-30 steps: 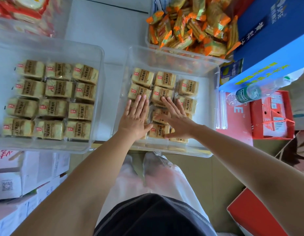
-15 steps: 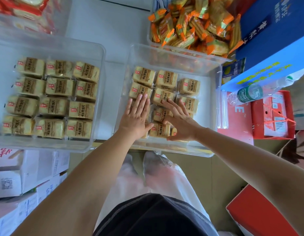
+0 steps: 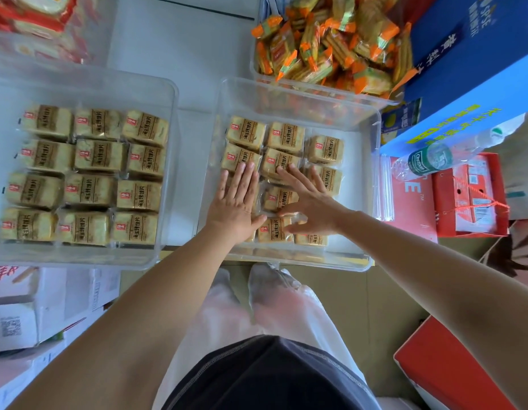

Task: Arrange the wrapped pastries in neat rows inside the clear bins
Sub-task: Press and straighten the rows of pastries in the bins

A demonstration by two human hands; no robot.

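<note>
Two clear bins stand side by side on a pale table. The left bin [image 3: 171, 119] holds several tan wrapped pastries [image 3: 89, 173] in neat rows of three. The right bin [image 3: 375, 161] holds more of the same pastries [image 3: 282, 137] in rows. My left hand [image 3: 237, 199] lies flat with straight fingers on the pastries of the left column. My right hand [image 3: 308, 196] lies spread across the middle and right columns, fingers straight, thumb against a middle pastry [image 3: 277, 198]. Both hands hide the pastries under them.
A bin of orange-wrapped snacks [image 3: 330, 45] sits behind the right bin; red-wrapped snacks [image 3: 34, 13] are at the far left. Blue cartons [image 3: 470, 63], a water bottle [image 3: 431, 158] and red boxes [image 3: 470, 196] crowd the right. White cardboard boxes [image 3: 49, 306] stand below the left bin.
My right hand has slid forward again and flattened out over the pastries after pulling back half a second ago. My left hand has stayed almost in place.
</note>
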